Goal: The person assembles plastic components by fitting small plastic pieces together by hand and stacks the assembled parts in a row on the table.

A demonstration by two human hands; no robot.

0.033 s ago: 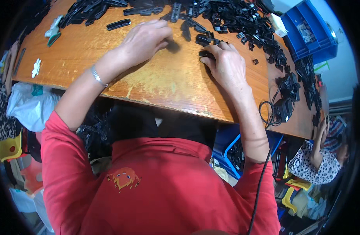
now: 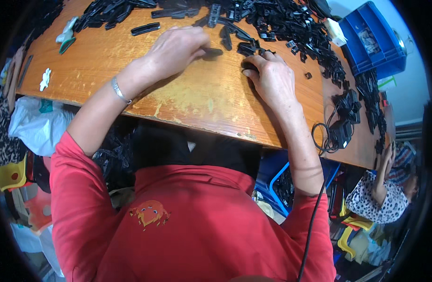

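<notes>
My left hand, with a silver bracelet at its wrist, is closed above the wooden table. From its fingertips a dark, narrow plastic piece sticks out to the right. My right hand rests on the table with bent fingers. Between its thumb and forefinger sits a black plastic piece, mostly covered by the hand. Just beyond both hands lie loose black parts, among them a curved piece and a long clip-like piece to the left.
A heap of small black parts spreads along the far right. Beside it stands a blue bin. A cabled black adapter lies at the right edge, a white-green tool at the far left. Another person sits at right.
My left hand has shifted slightly, and the dark piece at its fingertips now shows more clearly to the right. My right hand stays almost in place.
</notes>
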